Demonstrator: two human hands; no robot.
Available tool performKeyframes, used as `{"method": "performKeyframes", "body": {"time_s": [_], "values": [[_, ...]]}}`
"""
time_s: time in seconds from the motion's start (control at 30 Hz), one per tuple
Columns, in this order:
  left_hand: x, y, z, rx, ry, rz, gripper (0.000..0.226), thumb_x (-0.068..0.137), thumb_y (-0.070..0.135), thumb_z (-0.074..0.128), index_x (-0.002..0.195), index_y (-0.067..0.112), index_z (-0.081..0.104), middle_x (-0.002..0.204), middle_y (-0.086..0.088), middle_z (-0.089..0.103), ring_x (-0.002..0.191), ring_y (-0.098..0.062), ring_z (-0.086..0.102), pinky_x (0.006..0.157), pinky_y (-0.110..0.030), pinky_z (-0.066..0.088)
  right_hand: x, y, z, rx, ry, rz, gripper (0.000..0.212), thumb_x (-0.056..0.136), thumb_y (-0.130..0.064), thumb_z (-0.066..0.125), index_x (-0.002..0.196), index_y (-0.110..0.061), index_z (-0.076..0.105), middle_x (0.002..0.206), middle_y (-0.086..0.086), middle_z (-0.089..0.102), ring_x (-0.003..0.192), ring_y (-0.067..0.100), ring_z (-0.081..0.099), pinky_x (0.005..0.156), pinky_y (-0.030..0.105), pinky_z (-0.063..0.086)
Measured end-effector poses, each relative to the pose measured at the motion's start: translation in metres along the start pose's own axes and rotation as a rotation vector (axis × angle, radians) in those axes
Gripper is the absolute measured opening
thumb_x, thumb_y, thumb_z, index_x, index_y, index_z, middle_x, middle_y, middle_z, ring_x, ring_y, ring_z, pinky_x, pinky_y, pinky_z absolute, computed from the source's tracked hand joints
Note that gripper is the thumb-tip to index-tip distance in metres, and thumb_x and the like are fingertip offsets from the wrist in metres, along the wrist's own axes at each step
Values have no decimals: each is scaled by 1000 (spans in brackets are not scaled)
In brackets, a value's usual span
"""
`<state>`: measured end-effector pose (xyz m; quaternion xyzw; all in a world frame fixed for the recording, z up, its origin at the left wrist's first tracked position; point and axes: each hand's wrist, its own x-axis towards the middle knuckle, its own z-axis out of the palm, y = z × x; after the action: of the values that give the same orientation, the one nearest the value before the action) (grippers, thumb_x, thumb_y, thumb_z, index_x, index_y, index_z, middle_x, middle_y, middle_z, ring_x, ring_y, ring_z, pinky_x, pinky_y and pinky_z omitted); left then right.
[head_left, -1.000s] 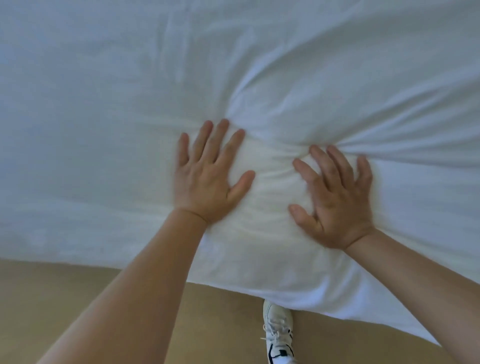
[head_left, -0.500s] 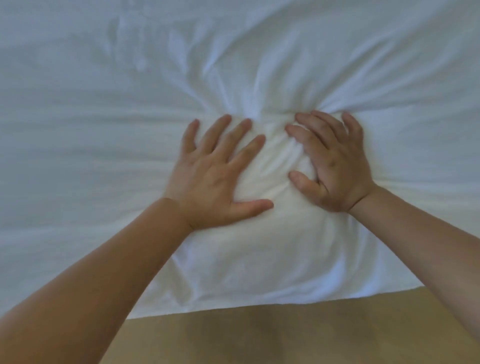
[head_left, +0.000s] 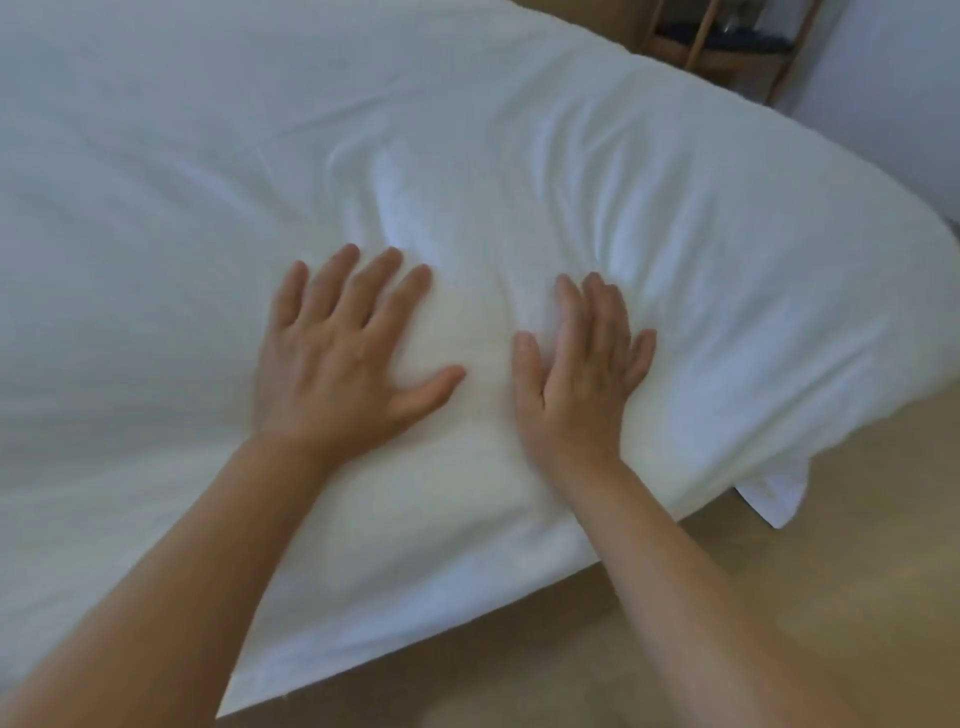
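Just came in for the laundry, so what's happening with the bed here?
A person presses both hands flat on the white sheet near the bed's edge, left hand and right hand side by side, fingers straight. Creases run just beyond the fingertips. A flap of fabric hangs at the right corner, over the floor.

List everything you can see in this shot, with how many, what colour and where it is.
white sheet: one, white, spread over the bed, fills most of the view, creased around the hands
sheet corner: one, white, hangs below the bed edge at right
floor: one, tan, along the bottom and right
wooden stand: one, brown, top right beyond the bed; what it holds is too blurred to tell
wall: one, pale, top right corner
left hand: one, rests flat on the sheet, fingers spread
right hand: one, rests flat on the sheet beside the left
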<state>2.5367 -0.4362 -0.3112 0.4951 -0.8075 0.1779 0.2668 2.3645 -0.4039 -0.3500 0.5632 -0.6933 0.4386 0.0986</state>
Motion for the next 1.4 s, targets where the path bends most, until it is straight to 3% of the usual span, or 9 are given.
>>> {"method": "performKeyframes", "body": {"time_s": [0.07,0.23,0.4,0.5,0.63,0.77,1.0,1.2,1.4], "values": [[1,4,1,-9,-4,-19,78,75,71,38,134,22,49,139,-6,50,131,-32,41,108,-48,21,-18,19,-6,93,23,243,77,83,-55,50,145,-15,29,153,13,21,142,26,14,112,42,4],[17,28,-15,49,-264,-187,101,62,87,28,137,19,39,146,-7,37,138,-32,25,112,-53,14,-23,35,-38,786,-21,1584,112,57,-68,74,145,-20,24,142,11,38,127,36,40,105,50,31],[9,70,-11,98,-391,-210,123,56,94,23,149,18,-4,158,-13,-2,144,-35,-5,113,-56,-3,-9,38,-55,1375,-199,1341,63,69,-59,73,117,-20,61,101,8,72,87,31,69,70,44,57],[19,73,-17,-110,-366,-295,116,52,98,5,148,33,3,158,-8,2,144,-35,-3,111,-58,-3,-19,72,-82,1623,-113,1028,49,71,-51,76,111,-23,69,113,6,69,100,27,68,77,45,56],[23,97,-12,31,-519,-142,112,54,96,25,146,41,-11,157,-10,-16,141,-43,-14,107,-66,-5,-73,83,-58,1380,-108,1403,54,79,-49,66,120,-15,60,116,9,67,104,26,65,96,46,49],[35,104,0,111,-519,-176,121,51,97,32,145,38,-18,156,-14,-18,140,-47,-12,105,-69,0,-41,96,-55,1440,-187,1299,52,86,-49,59,128,-19,55,119,7,66,110,27,62,99,48,46],[85,172,26,6,-524,155,118,51,96,32,142,44,-21,156,-3,-21,141,-40,-18,106,-67,-7,41,159,-124,1466,78,1166,47,74,-66,63,103,-29,66,103,1,73,91,23,69,80,46,54],[117,237,38,-180,-650,137,122,33,104,13,139,53,-17,158,6,-15,142,-35,-18,105,-64,-13,65,209,-163,1397,-38,1284,58,64,-53,79,109,-21,63,90,10,74,72,35,71,55,55,54],[107,224,48,70,-618,279,122,46,96,38,137,49,-27,153,4,-31,140,-34,-25,107,-64,-10,39,218,-108,1163,-24,1488,53,91,-56,48,125,-16,52,122,8,61,107,29,60,95,45,49]]}}
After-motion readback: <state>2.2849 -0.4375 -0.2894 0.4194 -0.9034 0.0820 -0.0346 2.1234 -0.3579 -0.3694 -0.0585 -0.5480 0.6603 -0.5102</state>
